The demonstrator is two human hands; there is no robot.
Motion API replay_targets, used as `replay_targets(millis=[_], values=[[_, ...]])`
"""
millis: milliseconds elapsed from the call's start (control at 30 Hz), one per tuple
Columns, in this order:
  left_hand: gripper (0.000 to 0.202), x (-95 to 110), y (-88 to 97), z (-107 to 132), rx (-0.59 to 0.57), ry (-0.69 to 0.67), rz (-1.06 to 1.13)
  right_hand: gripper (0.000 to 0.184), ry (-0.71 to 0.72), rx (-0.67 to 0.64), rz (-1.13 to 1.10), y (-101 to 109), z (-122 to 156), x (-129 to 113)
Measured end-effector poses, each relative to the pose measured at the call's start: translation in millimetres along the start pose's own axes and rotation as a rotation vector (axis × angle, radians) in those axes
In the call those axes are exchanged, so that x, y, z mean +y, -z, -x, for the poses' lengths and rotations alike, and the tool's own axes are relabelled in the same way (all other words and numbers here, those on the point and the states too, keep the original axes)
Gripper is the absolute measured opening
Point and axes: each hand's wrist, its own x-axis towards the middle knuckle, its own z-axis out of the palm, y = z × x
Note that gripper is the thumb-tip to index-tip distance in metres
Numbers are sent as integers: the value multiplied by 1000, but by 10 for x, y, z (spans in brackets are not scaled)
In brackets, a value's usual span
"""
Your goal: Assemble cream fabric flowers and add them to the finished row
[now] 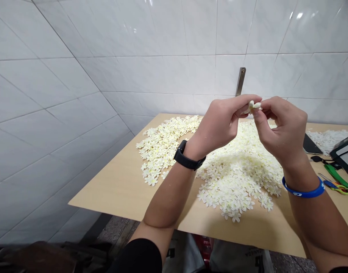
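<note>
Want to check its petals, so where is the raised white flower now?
In the head view, the white flower is right of centre, held at the fingertips of the left hand and right hand, above the heap of loose flowers.

Scissors (335, 186) near dark box (345, 156); tiled wall (162, 74) behind.

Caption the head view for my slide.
Left hand and right hand pinch a flower above loose flowers on a table.

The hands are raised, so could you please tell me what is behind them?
White flowers, the tiled wall and a metal bar; the left hand covers the bar's lower end.
</note>
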Motion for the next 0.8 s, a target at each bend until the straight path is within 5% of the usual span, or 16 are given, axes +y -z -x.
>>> replay_targets(millis=[233, 400, 667, 800], values=[[18, 1, 156, -3, -64, 136, 33, 16, 244, -162, 136, 120, -15, 123], [9, 16, 154, 5, -68, 151, -135, 21, 242, -271, 214, 101, 22, 76], [27, -4, 66, -7, -18, 73, -40, 10, -64, 9, 9, -34, 45, -1], [25, 14, 118, 1, -71, 118, 39, 13, 68, -46, 65, 39, 10, 57]])
